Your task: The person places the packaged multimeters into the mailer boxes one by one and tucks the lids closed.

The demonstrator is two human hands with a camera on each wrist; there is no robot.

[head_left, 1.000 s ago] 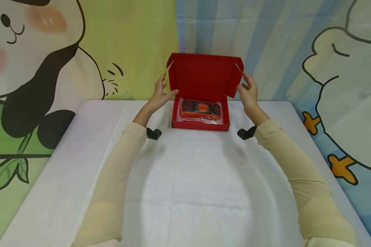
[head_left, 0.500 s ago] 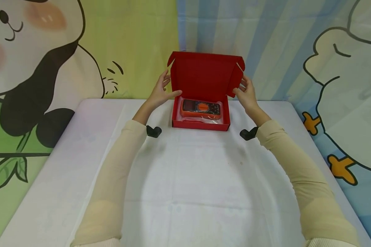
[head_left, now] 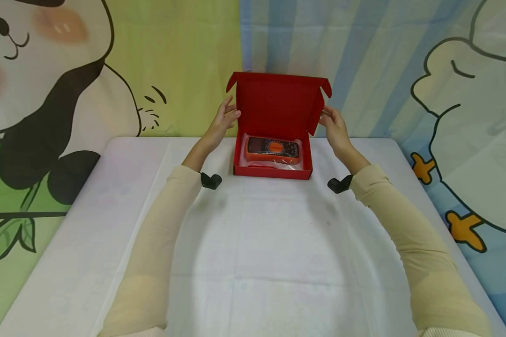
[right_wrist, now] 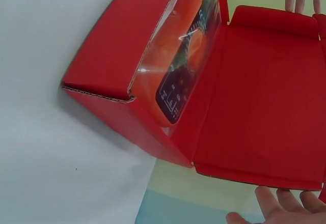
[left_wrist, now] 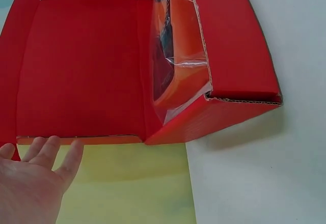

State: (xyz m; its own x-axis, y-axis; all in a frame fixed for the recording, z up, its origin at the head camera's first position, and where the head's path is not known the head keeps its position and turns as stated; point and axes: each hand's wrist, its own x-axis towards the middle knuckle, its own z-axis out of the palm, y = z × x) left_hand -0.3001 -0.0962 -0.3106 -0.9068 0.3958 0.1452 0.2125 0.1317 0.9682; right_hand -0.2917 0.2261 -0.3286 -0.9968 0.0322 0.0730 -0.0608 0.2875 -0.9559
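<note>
A red cardboard box (head_left: pixel 272 172) stands at the back of the table with its lid (head_left: pixel 278 103) raised upright. Inside it lies an orange and black multimeter (head_left: pixel 273 149) in clear plastic wrap. My left hand (head_left: pixel 220 124) is at the lid's left side, its extended fingers touching the left side flap (left_wrist: pixel 81 140). On the opposite side my right hand (head_left: pixel 336 131) has its fingertips against the right side flap (right_wrist: pixel 260 178), the fingers loosely bent. Neither hand grips anything. The multimeter's lower part is hidden by the box wall.
A white cloth covers the table (head_left: pixel 257 243). Right behind the box hangs a printed curtain (head_left: pixel 185 61) with cartoon animals. Black wrist mounts (head_left: pixel 211 181) stick out from both cream sleeves, in front of the box.
The lid's side flaps have swung inward. My left thumb has moved up toward the lid, and my right hand has shifted slightly left, its fingers now on the flap's outer side.
</note>
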